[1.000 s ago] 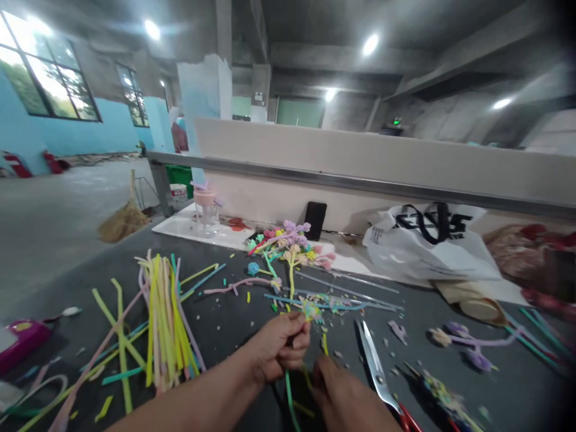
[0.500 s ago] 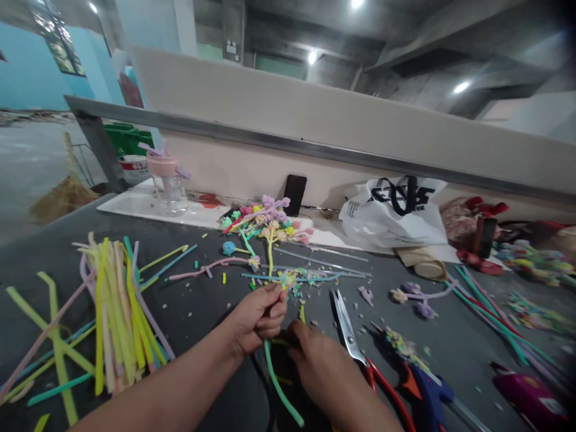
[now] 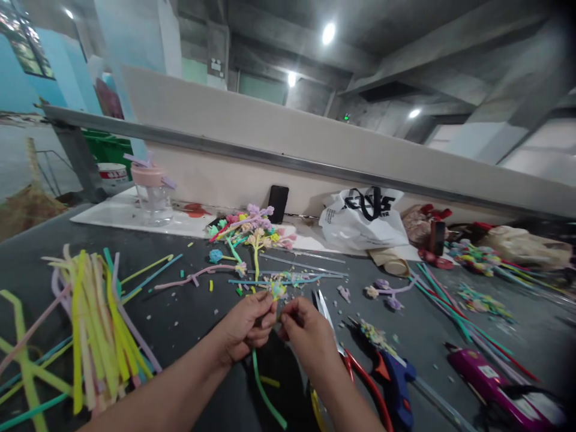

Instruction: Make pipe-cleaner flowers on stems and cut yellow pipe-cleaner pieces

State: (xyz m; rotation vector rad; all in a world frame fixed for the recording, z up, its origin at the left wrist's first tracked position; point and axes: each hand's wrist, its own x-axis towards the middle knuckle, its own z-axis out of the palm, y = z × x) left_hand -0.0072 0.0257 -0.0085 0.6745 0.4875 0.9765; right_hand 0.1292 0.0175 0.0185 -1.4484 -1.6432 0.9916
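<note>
My left hand [image 3: 249,321] is closed around a green pipe cleaner stem [image 3: 261,384] whose lower end curves down toward the table edge. A small pale teal and yellow pipe cleaner flower [image 3: 278,291] pokes out above its thumb and fingertip. Just to the right, my right hand [image 3: 303,327] is pinched close to the left fingertips. Whatever lies between its fingers is too small and covered to make out. Scissors with red handles [image 3: 324,309] lie open, partly under my right wrist. A finished-looking bunch of pipe cleaner flowers [image 3: 254,222] lies farther back.
Loose yellow and pink pipe cleaners [image 3: 92,330] are heaped at left. On the right lie a blue glue gun [image 3: 398,384], a purple tool [image 3: 486,378] and a purple flower sprig [image 3: 389,291]. Behind stand a lidded cup [image 3: 153,195], a phone [image 3: 278,203] and a white bag [image 3: 364,222].
My right hand has risen from low beside the table edge to pinch near the left fingertips. The left hand keeps its hold on the stem. The view has turned to the right.
</note>
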